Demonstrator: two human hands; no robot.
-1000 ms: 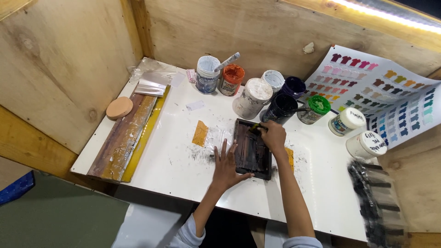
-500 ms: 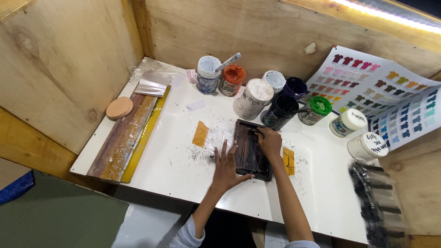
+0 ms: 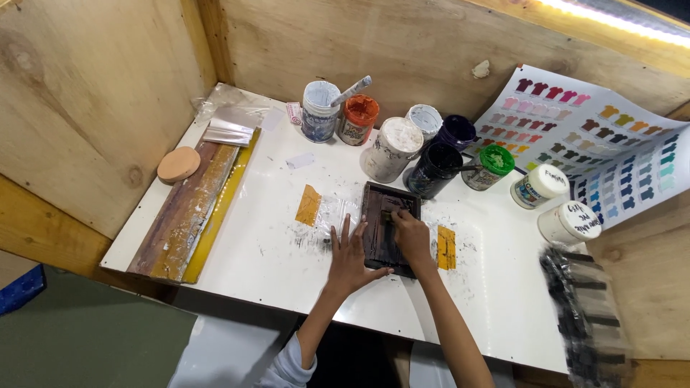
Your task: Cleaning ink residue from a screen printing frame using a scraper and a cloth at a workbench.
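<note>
Dark, ink-smeared rectangular printing plate (image 3: 388,228), lying flat on white table, long side running away from the viewer, between two yellow tape strips. Streaked brownish-black surface, just in front of the paint jars.

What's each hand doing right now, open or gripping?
Left hand: open, fingers spread flat, at the left edge of the dark plate.
Right hand: closed on a small tool pressed to the plate.
</note>
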